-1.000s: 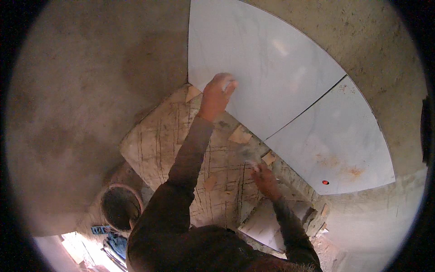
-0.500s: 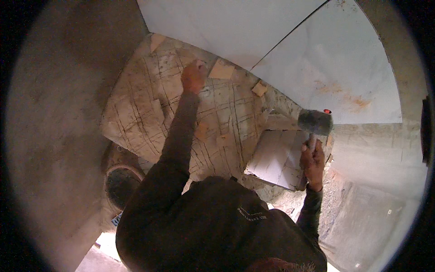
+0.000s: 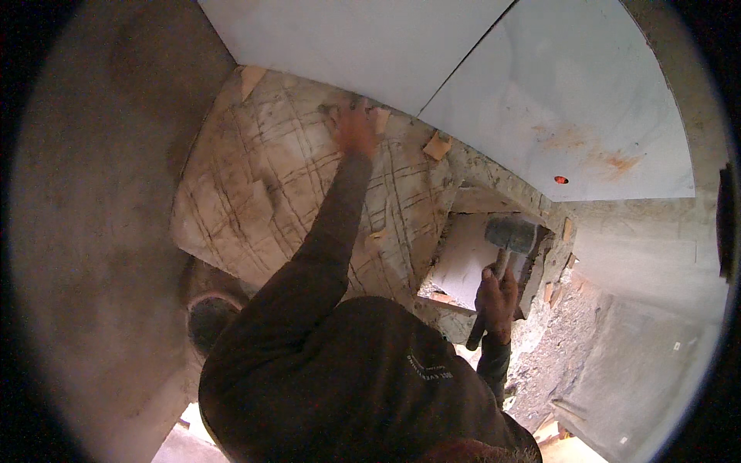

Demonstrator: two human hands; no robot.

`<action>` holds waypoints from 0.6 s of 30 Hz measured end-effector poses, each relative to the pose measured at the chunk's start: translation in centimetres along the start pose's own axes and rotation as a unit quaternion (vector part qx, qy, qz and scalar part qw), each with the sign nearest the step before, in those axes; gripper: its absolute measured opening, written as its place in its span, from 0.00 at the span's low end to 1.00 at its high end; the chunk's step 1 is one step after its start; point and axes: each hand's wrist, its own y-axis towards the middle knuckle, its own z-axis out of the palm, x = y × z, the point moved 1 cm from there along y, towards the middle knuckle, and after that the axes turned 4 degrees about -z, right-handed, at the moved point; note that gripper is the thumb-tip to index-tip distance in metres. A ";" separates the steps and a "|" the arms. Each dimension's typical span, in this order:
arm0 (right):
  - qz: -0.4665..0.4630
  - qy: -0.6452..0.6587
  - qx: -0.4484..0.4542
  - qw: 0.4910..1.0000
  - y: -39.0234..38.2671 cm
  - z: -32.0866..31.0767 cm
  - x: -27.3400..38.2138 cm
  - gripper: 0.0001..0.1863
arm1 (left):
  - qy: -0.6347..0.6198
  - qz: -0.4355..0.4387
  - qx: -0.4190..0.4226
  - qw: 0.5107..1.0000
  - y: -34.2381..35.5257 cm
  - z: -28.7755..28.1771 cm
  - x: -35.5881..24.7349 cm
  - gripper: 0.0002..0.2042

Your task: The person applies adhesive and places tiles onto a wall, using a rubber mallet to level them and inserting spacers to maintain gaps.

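Observation:
My left hand reaches out over a scored, cement-grey surface at the foot of a large pale wall tile. Its fingers are spread toward the tile's lower edge, partly over a tan chip; whether they touch it I cannot tell. In my right hand is a mallet with a dark block head, gripped by its handle. The mallet's head is above a rectangular opening in the surface.
Another tan chip lies below the joint with a second tile, which has a round hole with red inside. A round bucket stands by the brown-grey wall on the left. Rubble lies at the lower right.
My left hand has moved right and its closed fingers have spread. My right hand has drawn the mallet left and down, away from the tile. The view has shifted slightly.

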 end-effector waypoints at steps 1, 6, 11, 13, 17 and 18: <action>0.006 0.002 0.000 1.000 -0.1 0.4 0.6 0.12 | 0.004 -0.001 0.012 1.000 0.6 0.3 0.4 0.23; -0.009 0.015 0.001 1.000 0.5 0.2 -0.3 0.11 | 0.103 -0.002 0.096 0.990 1.5 0.6 -1.5 0.22; -0.005 0.034 -0.007 0.999 0.9 0.3 -0.7 0.11 | 0.153 0.015 0.009 0.988 1.6 2.9 -2.1 0.29; 0.009 0.053 -0.001 0.999 0.9 0.5 -0.1 0.10 | 0.154 0.014 -0.002 0.988 2.0 5.1 -1.2 0.31; 0.001 0.058 -0.019 0.998 1.1 -0.5 -0.5 0.09 | 0.159 0.032 0.214 0.963 4.9 3.8 -1.7 0.31; 0.003 0.055 -0.026 0.998 1.0 -0.9 -0.5 0.10 | 0.157 0.044 0.269 0.949 5.5 2.2 -2.3 0.30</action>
